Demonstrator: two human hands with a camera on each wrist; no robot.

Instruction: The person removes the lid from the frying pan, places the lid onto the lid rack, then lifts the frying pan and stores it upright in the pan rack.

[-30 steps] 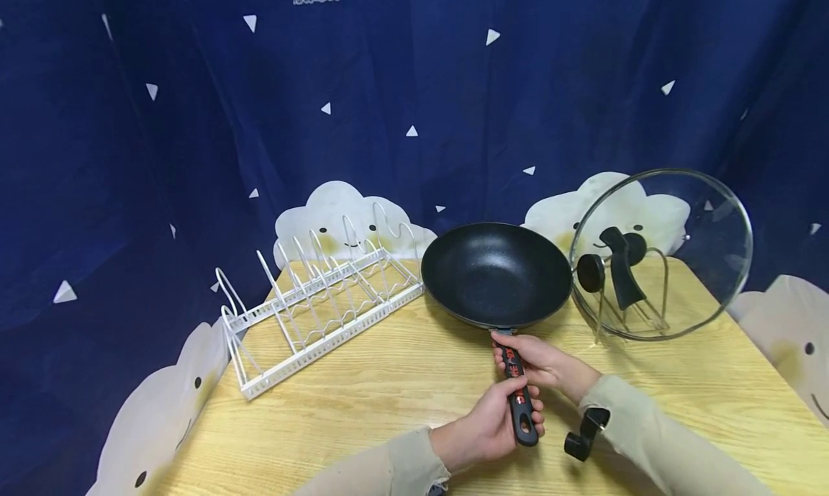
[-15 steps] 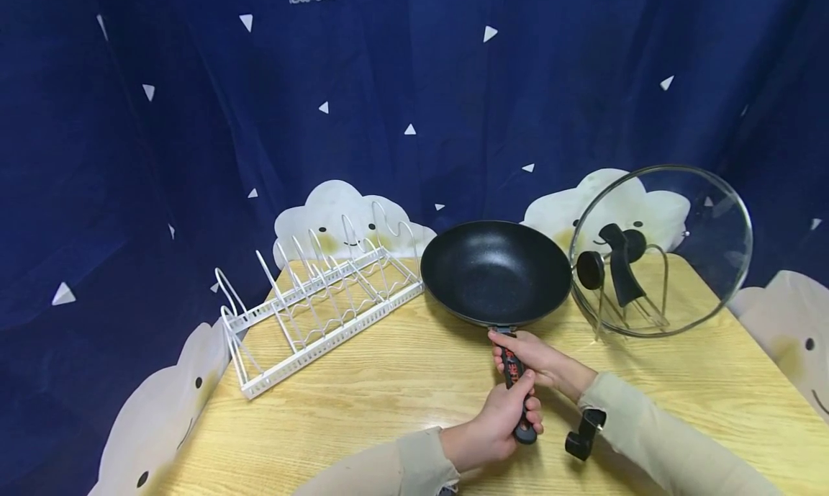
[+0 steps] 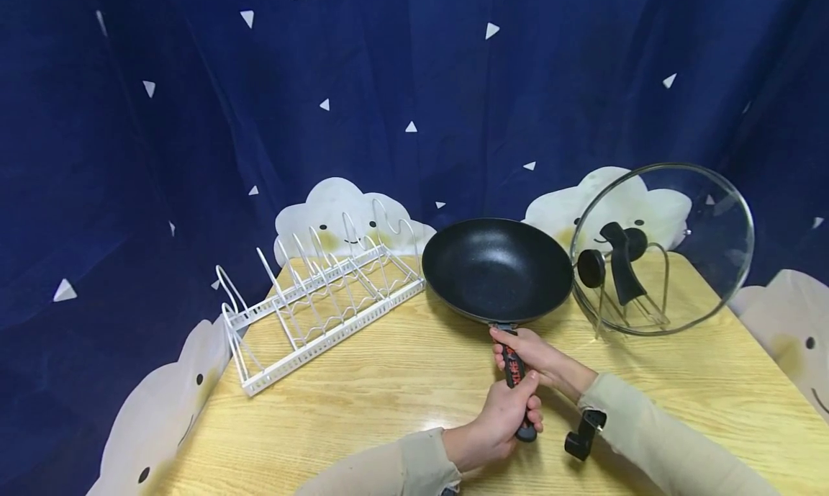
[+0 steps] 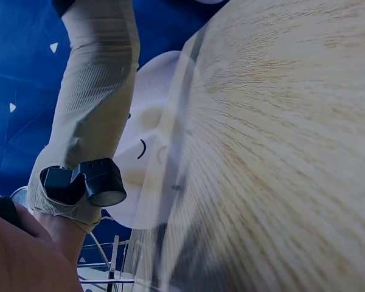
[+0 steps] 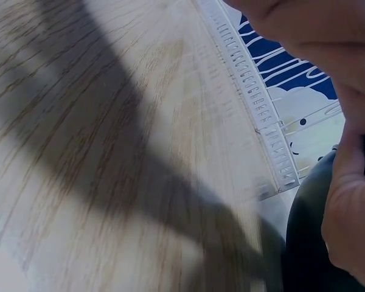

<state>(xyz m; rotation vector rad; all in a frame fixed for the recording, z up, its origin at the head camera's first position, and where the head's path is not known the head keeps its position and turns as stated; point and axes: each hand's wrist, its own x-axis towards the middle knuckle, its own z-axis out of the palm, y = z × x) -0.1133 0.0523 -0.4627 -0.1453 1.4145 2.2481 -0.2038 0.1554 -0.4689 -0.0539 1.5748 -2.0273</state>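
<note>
In the head view a black wok [image 3: 497,269] faces up at the middle of the wooden table, its black handle with red lettering [image 3: 514,366] pointing toward me. My right hand [image 3: 532,353] grips the handle close to the pan. Below it my left hand [image 3: 501,422] wraps the handle near its end, thumb lying on top. Whether the wok's base touches the table I cannot tell. Part of my right hand [image 5: 359,225] shows in the right wrist view beside the wok's dark outer side [image 5: 307,225]. The left wrist view catches only an edge of my left hand [image 4: 24,255].
A white wire rack [image 3: 324,316] with upright dividers stands left of the wok. To the right, a glass lid [image 3: 706,265] with a black handle [image 3: 623,265] leans upright in a small wire stand [image 3: 663,287]. A dark blue curtain [image 3: 363,64] hangs behind the wooden table [image 3: 363,388].
My left hand has shifted slightly on the handle, its thumb now higher and covering more of the lettering. The right hand keeps its grip, and the wok stays nearly in place.
</note>
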